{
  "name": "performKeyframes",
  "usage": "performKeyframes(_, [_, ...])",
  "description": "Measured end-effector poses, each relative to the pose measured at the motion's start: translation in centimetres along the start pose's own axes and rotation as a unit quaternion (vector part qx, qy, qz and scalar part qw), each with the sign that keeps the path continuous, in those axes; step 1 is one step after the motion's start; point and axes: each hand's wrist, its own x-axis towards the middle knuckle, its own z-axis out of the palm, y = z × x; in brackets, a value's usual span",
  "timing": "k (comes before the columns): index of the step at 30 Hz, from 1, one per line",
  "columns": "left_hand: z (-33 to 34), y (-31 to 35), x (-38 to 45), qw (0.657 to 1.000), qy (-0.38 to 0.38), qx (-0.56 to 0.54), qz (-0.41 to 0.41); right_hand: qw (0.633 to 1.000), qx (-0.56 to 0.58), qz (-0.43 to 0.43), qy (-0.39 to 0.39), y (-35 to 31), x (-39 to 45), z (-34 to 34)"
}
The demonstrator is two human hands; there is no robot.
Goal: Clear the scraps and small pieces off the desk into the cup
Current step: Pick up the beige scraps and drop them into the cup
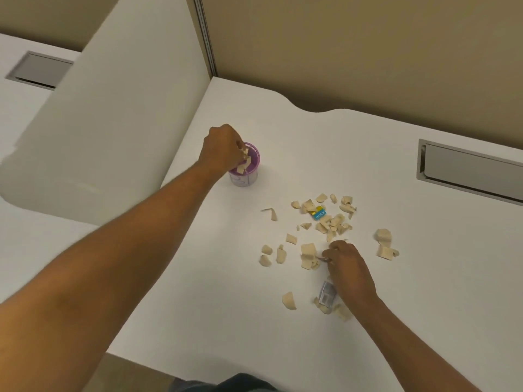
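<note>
A small purple-rimmed cup (249, 176) stands upright on the white desk (368, 154). My left hand (223, 148) hovers over its mouth, fingers closed on several beige scraps that hang into the cup. Many beige scraps (331, 222) lie scattered right of the cup, with a blue and yellow wrapper piece (319, 214) among them. My right hand (348, 267) rests on the desk in the pile, fingertips pinched on a small scrap. A grey-blue packet (326, 295) lies beside my right wrist.
A white partition (113, 131) rises at the left of the desk, and a tan wall panel stands behind. A grey cable hatch (469, 171) is set into the desk at the right. Two larger scraps (384, 244) lie apart, right of the pile.
</note>
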Motion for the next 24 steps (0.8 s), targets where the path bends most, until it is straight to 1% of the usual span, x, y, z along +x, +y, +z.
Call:
performKeyframes(3, [-0.1, 0.8, 1.2, 0.996, -0.052, 0.071, 0.011, 1.000, 0.006, 0.002, 0.000, 0.0, -0.2, -0.1])
performKeyframes(6, [-0.4, 1.1, 1.7, 0.993, -0.075, 0.093, 0.013, 1.000, 0.017, 0.005, -0.005, -0.1, -0.2, -0.3])
performKeyframes(11, [-1.5, 1.5, 1.2, 0.995, -0.033, 0.089, 0.043, 1.000, 0.019, 0.002, 0.000, 0.0, -0.3, -0.3])
performKeyframes(13, [-1.9, 1.5, 0.0, 0.997, -0.009, 0.058, 0.048, 1.000, 0.013, -0.003, 0.001, 0.0, -0.3, -0.5])
performKeyframes(15, [-1.5, 1.1, -2.1, 0.998, -0.006, 0.011, 0.056, 1.000, 0.024, -0.004, 0.010, -0.2, -0.1, -0.9])
performKeyframes(16, [-0.8, 0.5, -3.4, 0.998, -0.021, -0.001, 0.064, 0.999, 0.042, 0.000, 0.020, -0.5, 0.1, -1.1])
performKeyframes(18, [1.5, -1.1, -6.0, 0.995, -0.071, 0.014, 0.070, 0.993, 0.098, 0.015, 0.057, -1.5, 0.4, -2.0])
performKeyframes(21, [5.9, -4.4, -8.8, 0.985, -0.143, 0.080, 0.050, 0.976, 0.196, 0.027, 0.089, -3.9, 1.7, -4.1])
performKeyframes(23, [8.4, -6.5, -10.1, 0.970, -0.192, 0.135, 0.060, 0.965, 0.246, 0.006, 0.094, -6.2, 3.1, -6.0])
performKeyframes(24, [9.5, -7.4, -10.5, 0.962, -0.204, 0.166, 0.077, 0.960, 0.262, -0.010, 0.095, -7.4, 3.9, -7.0])
